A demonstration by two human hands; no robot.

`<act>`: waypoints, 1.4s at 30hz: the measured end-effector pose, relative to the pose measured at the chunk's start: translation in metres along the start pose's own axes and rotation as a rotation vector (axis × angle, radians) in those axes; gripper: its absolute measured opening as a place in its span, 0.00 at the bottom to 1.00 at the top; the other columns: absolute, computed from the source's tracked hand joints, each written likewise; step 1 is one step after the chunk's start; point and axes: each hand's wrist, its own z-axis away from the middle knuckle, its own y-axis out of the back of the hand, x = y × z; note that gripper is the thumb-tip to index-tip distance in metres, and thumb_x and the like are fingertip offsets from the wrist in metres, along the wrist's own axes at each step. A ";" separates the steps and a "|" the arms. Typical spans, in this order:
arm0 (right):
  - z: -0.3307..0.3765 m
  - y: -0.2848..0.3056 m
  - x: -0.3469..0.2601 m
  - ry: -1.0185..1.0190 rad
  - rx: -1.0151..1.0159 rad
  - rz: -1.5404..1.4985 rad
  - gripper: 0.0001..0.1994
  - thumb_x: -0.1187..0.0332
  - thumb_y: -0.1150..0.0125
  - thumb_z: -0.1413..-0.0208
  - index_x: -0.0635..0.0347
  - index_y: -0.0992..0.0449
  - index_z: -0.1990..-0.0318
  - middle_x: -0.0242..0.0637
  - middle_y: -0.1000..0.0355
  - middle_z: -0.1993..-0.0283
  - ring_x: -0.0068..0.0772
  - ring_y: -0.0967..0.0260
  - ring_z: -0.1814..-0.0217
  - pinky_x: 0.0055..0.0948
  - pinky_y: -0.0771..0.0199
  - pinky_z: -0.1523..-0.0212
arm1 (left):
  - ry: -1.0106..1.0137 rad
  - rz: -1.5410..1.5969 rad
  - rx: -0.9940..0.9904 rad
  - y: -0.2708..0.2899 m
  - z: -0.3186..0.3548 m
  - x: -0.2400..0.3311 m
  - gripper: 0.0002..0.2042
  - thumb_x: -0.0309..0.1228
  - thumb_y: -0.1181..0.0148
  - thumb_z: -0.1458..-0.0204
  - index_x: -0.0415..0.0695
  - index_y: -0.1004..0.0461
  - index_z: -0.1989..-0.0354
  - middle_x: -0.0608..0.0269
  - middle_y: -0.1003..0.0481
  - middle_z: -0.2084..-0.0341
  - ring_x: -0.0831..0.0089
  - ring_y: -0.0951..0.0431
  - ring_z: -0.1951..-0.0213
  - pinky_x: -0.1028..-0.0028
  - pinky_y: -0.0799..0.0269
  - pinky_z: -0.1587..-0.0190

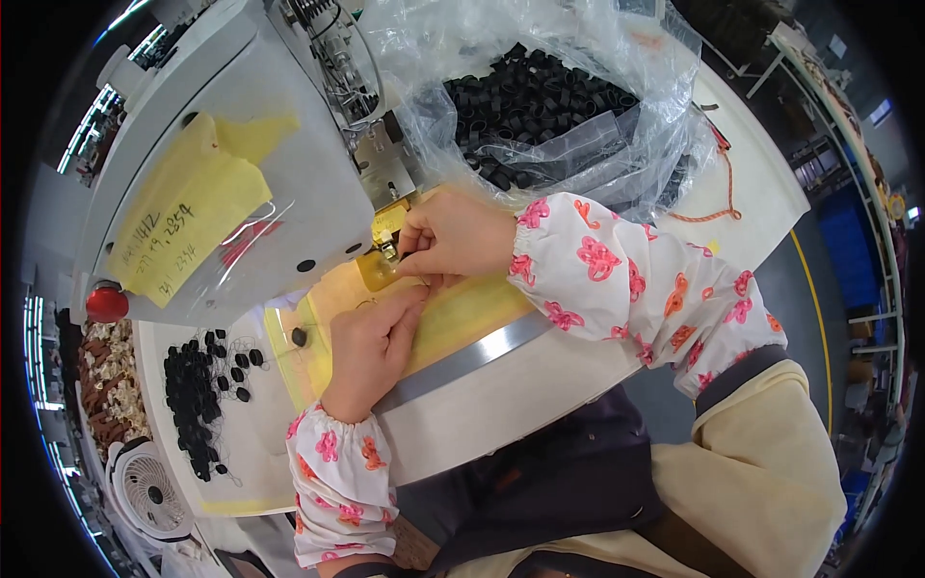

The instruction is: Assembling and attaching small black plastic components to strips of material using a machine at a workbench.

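Both my hands meet at the working end of a large grey sewing machine [318, 183]. My right hand [461, 236] is closed in a pinch beside the small metal clamp [387, 249] and the yellowish clear guard below the needle parts. Just in front of it, my left hand [374, 349] has thumb and forefinger pressed together, close to the right fingertips. Whatever either hand grips is hidden by the fingers. Under them lies a yellow-covered work plate [472, 320] with a metal strip [472, 361] along its near edge. A single small black piece [299, 336] rests left of my left hand.
A clear plastic bag [617, 169] full of black loops [540, 101] lies open behind my right hand. Small black pieces trailing threads [193, 400] are heaped on the left. An orange cord [708, 214] lies at right. A white fan [151, 491] stands beyond the table's left edge.
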 end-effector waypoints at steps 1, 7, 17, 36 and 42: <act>-0.001 -0.001 0.002 0.000 0.000 -0.001 0.13 0.66 0.39 0.58 0.67 0.29 0.70 0.38 0.29 0.78 0.29 0.31 0.77 0.25 0.32 0.75 | 0.143 0.021 -0.039 0.005 0.001 0.000 0.05 0.24 0.47 0.53 0.42 0.27 0.68 0.59 0.31 0.86 0.71 0.33 0.85 0.76 0.39 0.81; 0.026 -0.043 0.001 0.496 0.011 0.279 0.07 0.72 0.43 0.58 0.64 0.30 0.70 0.38 0.31 0.78 0.32 0.32 0.78 0.25 0.34 0.76 | 0.296 0.302 0.088 0.011 -0.010 -0.005 0.07 0.28 0.50 0.49 0.38 0.27 0.69 0.63 0.29 0.81 0.81 0.34 0.80 0.81 0.40 0.76; -0.003 -0.006 -0.003 0.045 -0.085 -0.055 0.07 0.71 0.43 0.51 0.67 0.32 0.69 0.34 0.32 0.78 0.20 0.33 0.78 0.18 0.33 0.78 | 0.420 0.208 0.010 0.012 -0.007 -0.019 0.06 0.26 0.44 0.55 0.41 0.26 0.68 0.68 0.41 0.93 0.83 0.44 0.87 0.80 0.47 0.83; -0.017 -0.020 0.023 0.594 0.479 0.566 0.06 0.74 0.43 0.58 0.65 0.30 0.71 0.42 0.32 0.76 0.43 0.34 0.75 0.34 0.34 0.74 | 0.714 0.028 0.081 0.001 -0.022 -0.025 0.12 0.35 0.42 0.54 0.38 0.24 0.70 0.73 0.36 0.91 0.88 0.43 0.85 0.82 0.47 0.82; -0.014 -0.022 0.021 0.570 0.489 0.601 0.05 0.72 0.46 0.56 0.64 0.32 0.75 0.45 0.33 0.79 0.47 0.34 0.74 0.39 0.34 0.74 | 0.714 0.064 0.092 0.001 -0.020 -0.025 0.13 0.37 0.41 0.54 0.39 0.24 0.69 0.71 0.31 0.89 0.88 0.41 0.84 0.83 0.45 0.80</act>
